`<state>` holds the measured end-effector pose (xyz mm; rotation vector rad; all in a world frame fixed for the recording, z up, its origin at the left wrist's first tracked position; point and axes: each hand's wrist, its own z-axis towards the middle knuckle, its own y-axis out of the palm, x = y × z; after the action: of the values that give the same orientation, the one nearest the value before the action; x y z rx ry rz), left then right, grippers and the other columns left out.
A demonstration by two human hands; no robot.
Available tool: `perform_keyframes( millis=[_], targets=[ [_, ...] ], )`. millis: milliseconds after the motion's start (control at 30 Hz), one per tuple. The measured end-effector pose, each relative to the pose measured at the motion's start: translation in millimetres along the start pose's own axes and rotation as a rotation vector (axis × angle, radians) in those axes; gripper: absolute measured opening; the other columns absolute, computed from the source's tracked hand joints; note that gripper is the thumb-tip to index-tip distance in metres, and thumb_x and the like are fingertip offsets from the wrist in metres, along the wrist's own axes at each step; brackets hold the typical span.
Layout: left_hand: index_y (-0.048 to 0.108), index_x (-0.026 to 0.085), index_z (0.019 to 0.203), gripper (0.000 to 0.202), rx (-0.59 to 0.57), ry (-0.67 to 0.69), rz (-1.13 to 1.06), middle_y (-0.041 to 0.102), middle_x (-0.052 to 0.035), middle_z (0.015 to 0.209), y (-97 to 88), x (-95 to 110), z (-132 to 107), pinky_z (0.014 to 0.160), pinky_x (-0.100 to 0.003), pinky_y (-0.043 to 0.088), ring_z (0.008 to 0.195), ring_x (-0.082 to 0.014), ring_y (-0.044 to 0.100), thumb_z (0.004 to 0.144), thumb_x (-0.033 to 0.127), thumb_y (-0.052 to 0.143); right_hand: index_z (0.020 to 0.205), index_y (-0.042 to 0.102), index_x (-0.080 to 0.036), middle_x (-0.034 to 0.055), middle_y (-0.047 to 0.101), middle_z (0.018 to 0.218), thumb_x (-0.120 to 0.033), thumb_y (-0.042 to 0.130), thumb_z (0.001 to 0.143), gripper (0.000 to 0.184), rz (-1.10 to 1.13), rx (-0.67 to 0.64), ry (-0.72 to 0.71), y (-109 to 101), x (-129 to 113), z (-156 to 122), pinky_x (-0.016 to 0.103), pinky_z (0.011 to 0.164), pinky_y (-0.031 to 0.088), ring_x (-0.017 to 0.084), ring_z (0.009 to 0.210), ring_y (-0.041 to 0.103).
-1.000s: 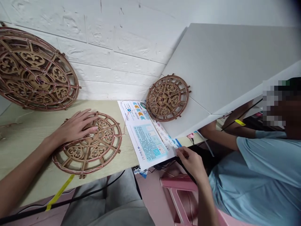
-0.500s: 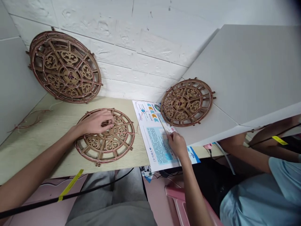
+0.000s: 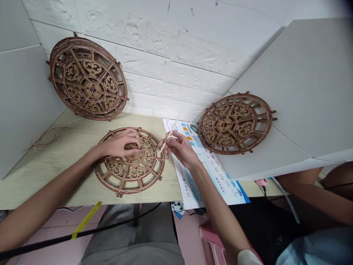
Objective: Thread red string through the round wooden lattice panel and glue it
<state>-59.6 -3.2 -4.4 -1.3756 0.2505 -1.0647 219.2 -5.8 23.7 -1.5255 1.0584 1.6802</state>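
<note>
Pale stick (image 3: 170, 133), right fingers (image 3: 174, 139) pinching, tip up-right; left fingers (image 3: 129, 139) curled on wooden wheel (image 3: 129, 181)

Three fretwork wooden wheels (image 3: 129, 160), two hands (image 3: 118, 144) (one wooden stick (image 3: 172, 129)).

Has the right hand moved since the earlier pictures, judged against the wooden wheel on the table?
Yes: the right hand, holding a thin stick, has moved left, from over the printed sheet to beside the rim of the wooden wheel.
</note>
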Motion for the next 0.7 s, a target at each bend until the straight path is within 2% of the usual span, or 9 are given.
perform_keyframes(
  millis=[67,133,167,333,467,700],
  targets=[
    [0.071,0.023,0.103,0.028,-0.067,-0.014,0.001,0.056,-0.0084,0.141,-0.1,-3,-3,0.121,-0.049,0.026,0.145,-0.0306,0.032,0.097,0.046,0.057,0.096,0.045,-0.022,-0.0026,0.066,0.072,-0.042,0.079,0.077,0.044,-0.020,-0.053,-0.092,11,11,17,0.025,0.052,0.047,0.013,0.055,0.061],
    [0.070,0.023,0.106,0.029,-0.119,-0.043,-0.002,0.046,-0.0082,0.153,-0.3,-4,-5,0.124,-0.054,0.021,0.153,-0.0333,0.018,0.097,0.048,0.058,0.097,0.043,-0.023,-0.0036,0.066,0.071,-0.042,0.074,0.082,0.039,-0.051,-0.091,-0.169,22,25,24,0.026,0.054,0.050,0.013,0.054,0.061],
    [0.068,0.022,0.109,0.031,-0.135,-0.050,-0.006,0.043,-0.0090,0.156,-0.3,-4,-5,0.124,-0.054,0.021,0.154,-0.0336,0.016,0.097,0.050,0.058,0.096,0.044,-0.023,-0.0035,0.066,0.072,-0.041,0.071,0.085,0.034,-0.068,-0.105,-0.191,26,31,24,0.026,0.055,0.051,0.012,0.054,0.060],
    [0.064,0.019,0.113,0.044,-0.161,-0.052,0.003,0.042,-0.0164,0.152,1.9,-1,-3,0.122,-0.053,0.027,0.147,-0.0334,0.032,0.097,0.059,0.054,0.098,0.047,-0.023,-0.0019,0.062,0.075,-0.043,0.059,0.097,0.024,-0.149,-0.129,-0.294,34,47,14,0.026,0.054,0.050,0.012,0.055,0.059],
    [0.060,0.020,0.111,0.046,-0.180,-0.085,0.074,0.039,-0.0154,0.155,6.7,1,-3,0.123,-0.057,0.021,0.147,-0.0353,0.031,0.094,0.063,0.055,0.101,0.050,-0.022,-0.0010,0.058,0.074,-0.037,0.052,0.100,0.016,-0.289,-0.097,-0.413,33,52,10,0.026,0.050,0.048,0.012,0.053,0.059],
    [0.055,0.017,0.124,0.060,-0.196,-0.122,0.141,0.034,-0.0183,0.159,12.3,2,-3,0.123,-0.058,0.020,0.150,-0.0385,0.027,0.093,0.068,0.053,0.101,0.052,-0.020,-0.0017,0.056,0.076,-0.018,0.048,0.097,0.006,-0.552,-0.109,-0.610,38,55,7,0.025,0.055,0.046,0.010,0.057,0.058]
  ],
)
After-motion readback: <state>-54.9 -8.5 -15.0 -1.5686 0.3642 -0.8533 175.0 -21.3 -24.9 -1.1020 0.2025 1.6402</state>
